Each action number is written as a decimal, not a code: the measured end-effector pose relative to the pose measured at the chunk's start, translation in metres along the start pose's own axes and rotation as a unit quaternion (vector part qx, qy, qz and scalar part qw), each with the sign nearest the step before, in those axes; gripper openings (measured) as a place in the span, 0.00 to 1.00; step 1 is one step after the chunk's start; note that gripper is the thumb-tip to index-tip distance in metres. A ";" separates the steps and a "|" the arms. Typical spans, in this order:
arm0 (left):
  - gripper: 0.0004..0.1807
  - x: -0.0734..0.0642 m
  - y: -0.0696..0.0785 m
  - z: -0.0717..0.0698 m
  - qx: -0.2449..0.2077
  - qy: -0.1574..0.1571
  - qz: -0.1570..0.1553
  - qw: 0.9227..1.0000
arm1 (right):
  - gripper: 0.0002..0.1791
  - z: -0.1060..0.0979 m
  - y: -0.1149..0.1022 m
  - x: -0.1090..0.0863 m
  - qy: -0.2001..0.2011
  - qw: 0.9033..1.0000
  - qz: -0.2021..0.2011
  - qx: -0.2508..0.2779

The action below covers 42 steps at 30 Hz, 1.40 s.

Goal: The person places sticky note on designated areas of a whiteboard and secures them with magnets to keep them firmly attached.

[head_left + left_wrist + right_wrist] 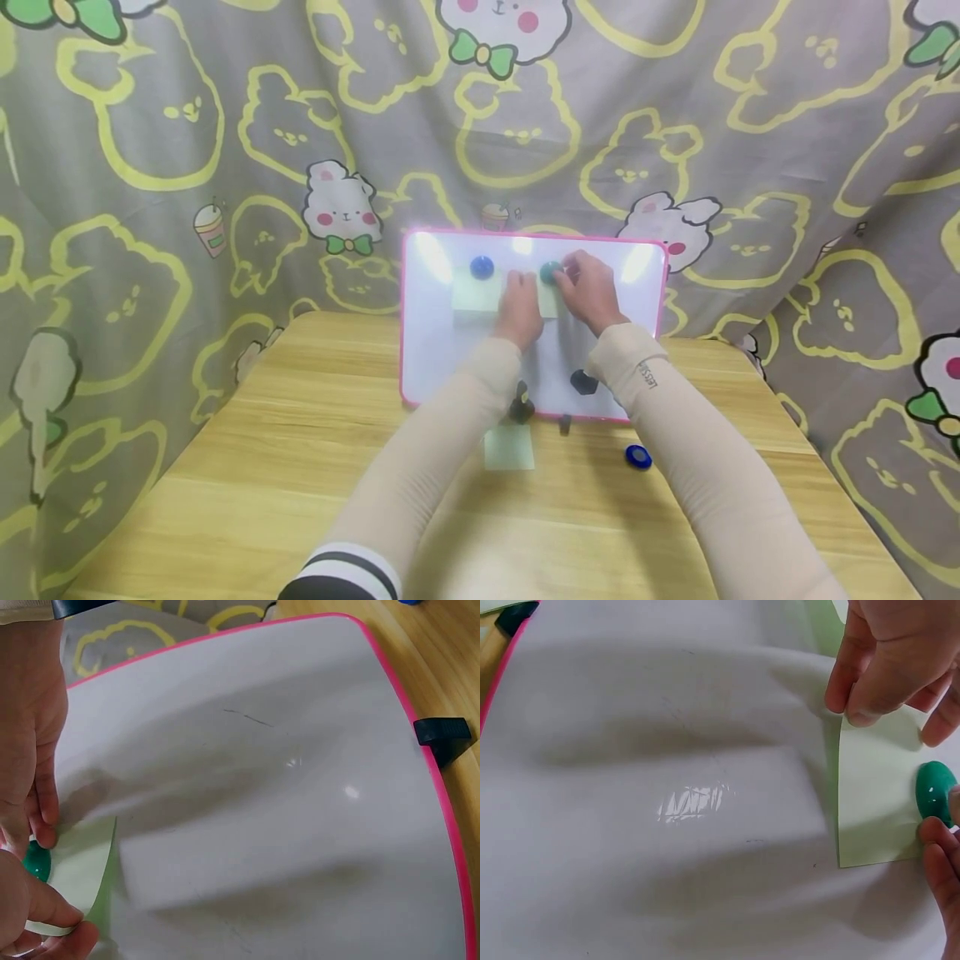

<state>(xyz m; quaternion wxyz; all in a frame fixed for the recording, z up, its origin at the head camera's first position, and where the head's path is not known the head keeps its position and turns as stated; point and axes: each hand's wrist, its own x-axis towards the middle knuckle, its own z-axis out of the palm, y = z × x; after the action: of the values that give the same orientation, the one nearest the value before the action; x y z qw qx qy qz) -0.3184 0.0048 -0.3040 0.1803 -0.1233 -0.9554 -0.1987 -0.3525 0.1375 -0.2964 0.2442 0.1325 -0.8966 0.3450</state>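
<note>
Whiteboard [450, 367], pink-edged, 1. Pale green note [877, 787], 1, against its upper half. Green magnet [934, 791], 1, at note's upper edge. Your left hand [521, 308]: pinching note's left side. Magnet lies up and right of that pinch; your right hand [590, 287] nearer, fingertips pinching magnet. Note's lower edge runs crosswise, clear of both hands.

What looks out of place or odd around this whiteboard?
The blue disc on the table: it lies apart from the whiteboard, seemingly upside down with a grey centre showing, while a blue magnet sits on the whiteboard. A few stray dark marks also show on its surface. I see no spill.
</note>
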 end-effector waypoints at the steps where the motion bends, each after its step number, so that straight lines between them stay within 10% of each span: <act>1: 0.29 0.000 0.000 0.000 -0.004 0.001 -0.001 1.000 | 0.13 0.000 0.000 0.000 0.000 1.000 -0.001 -0.001; 42: 0.34 -0.019 -0.010 -0.012 -0.070 -0.029 -0.021 0.997 | 0.21 -0.023 0.025 -0.043 -0.061 0.997 0.045 0.033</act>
<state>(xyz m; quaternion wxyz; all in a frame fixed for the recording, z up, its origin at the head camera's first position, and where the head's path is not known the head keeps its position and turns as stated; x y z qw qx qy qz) -0.3008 -0.0125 -0.3048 0.1396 -0.1212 -0.9463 -0.2652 -0.3183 0.1746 -0.3188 0.1691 0.1207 -0.9028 0.3766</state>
